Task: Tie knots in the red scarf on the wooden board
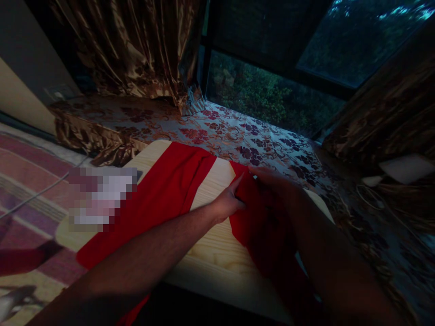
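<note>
A long strip of red cloth [156,190] lies slantwise across the left part of a pale wooden table. More red cloth [251,213] is bunched up on the right and hangs over the near edge. My left hand [229,201] grips the near side of this bunched part, thumb pointing up along it. At its far end my right hand [272,181] is closed on the fabric, its fingers dim in shadow. Whether both red parts belong to one garment I cannot tell.
The wooden table [217,253] stands against a ledge covered in flowered fabric [251,136]. Behind it are a window and brown curtains [146,50]. A blurred-out item [102,194] sits at the table's left end. A cable and a white flat object [408,167] lie at the right.
</note>
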`<action>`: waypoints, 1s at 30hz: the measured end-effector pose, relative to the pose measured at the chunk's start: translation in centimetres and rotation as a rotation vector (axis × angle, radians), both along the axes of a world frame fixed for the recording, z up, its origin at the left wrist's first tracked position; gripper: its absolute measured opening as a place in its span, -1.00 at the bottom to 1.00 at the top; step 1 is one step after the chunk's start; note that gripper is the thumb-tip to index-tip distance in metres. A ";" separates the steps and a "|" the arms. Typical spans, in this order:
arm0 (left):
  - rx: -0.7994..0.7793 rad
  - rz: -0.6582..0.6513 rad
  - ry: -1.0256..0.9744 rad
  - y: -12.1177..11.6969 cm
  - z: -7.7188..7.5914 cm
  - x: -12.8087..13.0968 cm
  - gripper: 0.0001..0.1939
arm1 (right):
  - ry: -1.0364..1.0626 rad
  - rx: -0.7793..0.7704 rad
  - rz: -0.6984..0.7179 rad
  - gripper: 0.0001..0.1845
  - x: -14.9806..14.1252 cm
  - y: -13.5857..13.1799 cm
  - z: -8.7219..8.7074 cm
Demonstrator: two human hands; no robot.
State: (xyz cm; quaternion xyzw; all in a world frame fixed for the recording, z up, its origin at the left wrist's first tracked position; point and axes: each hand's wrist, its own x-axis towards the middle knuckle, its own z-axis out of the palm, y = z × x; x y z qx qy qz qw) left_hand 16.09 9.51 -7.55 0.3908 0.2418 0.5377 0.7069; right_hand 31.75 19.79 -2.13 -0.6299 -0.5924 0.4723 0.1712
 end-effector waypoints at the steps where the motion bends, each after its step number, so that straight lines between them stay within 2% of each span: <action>1: -0.015 -0.026 -0.017 0.0 -0.1 0.0 0.04 | 0.126 -0.071 0.028 -0.72 0.4 -0.6 -0.1; 4: -0.112 -0.048 -0.026 0.1 -0.4 0.0 -0.03 | 0.397 -0.194 0.029 -0.77 1.2 -2.1 -0.4; 7: -0.223 -0.017 0.035 0.1 -0.5 0.0 -0.28 | 0.457 -0.206 -0.020 -0.82 1.6 -3.3 -0.8; 9: -0.267 -0.064 0.030 0.1 -0.4 -0.1 -0.43 | 0.492 -0.222 -0.011 -0.81 2.0 -3.9 -1.2; 13: -0.286 -0.132 -0.010 -0.2 0.4 -0.4 -0.57 | 0.526 -0.250 0.020 -0.75 2.6 -5.2 -2.4; 16: -0.283 -0.143 0.004 -0.4 0.8 -0.5 -0.58 | 0.569 -0.231 0.002 -0.73 2.3 -6.0 -2.8; 20: -0.265 -0.151 0.004 -0.5 0.5 -0.4 -0.54 | 0.701 -0.162 0.018 -0.70 1.3 -6.2 -2.6; 25: -0.234 -0.075 0.027 -0.3 0.2 -0.1 -0.46 | 0.820 -0.009 -0.110 -0.62 0.2 -5.3 -1.7; 30: -0.257 -0.101 0.044 -0.2 0.4 -0.1 -0.52 | 0.891 0.055 -0.148 -0.52 -0.6 -4.2 -1.0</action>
